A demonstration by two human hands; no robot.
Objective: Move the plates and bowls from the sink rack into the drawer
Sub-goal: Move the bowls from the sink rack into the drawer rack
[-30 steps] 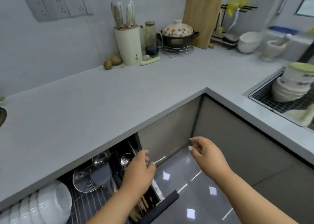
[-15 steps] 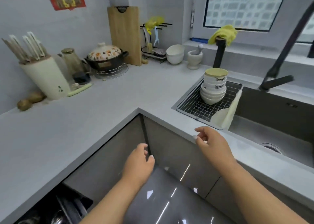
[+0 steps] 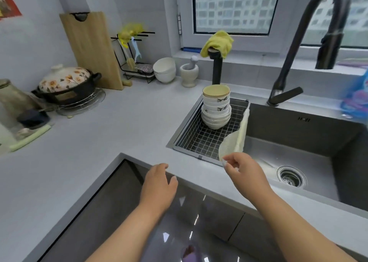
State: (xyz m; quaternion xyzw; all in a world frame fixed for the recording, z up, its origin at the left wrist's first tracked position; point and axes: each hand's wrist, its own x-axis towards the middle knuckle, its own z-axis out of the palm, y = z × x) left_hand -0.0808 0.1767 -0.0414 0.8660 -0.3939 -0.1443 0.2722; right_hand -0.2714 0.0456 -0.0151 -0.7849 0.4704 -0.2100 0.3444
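A stack of several white bowls (image 3: 216,110) stands at the back of the wire sink rack (image 3: 201,142), the top bowl yellow inside. A pale cloth (image 3: 236,140) hangs over the rack's right edge. My right hand (image 3: 244,172) hovers at the rack's near right corner, fingers loosely curled and holding nothing, its fingertips close to the cloth's lower end. My left hand (image 3: 159,184) is lower and to the left, over the counter's front edge, fingers relaxed and empty. The drawer is out of view.
The steel sink (image 3: 298,162) with its drain lies right of the rack, a black faucet (image 3: 310,42) arching over it. Farther back stand a white bowl (image 3: 164,69), a mortar (image 3: 189,72), a cutting board (image 3: 91,48) and a floral-lidded pot (image 3: 65,82).
The view has swung right from the open drawer to the sink rack. Both hands rose from the drawer and moved toward the rack; the right hand now reaches its near corner.
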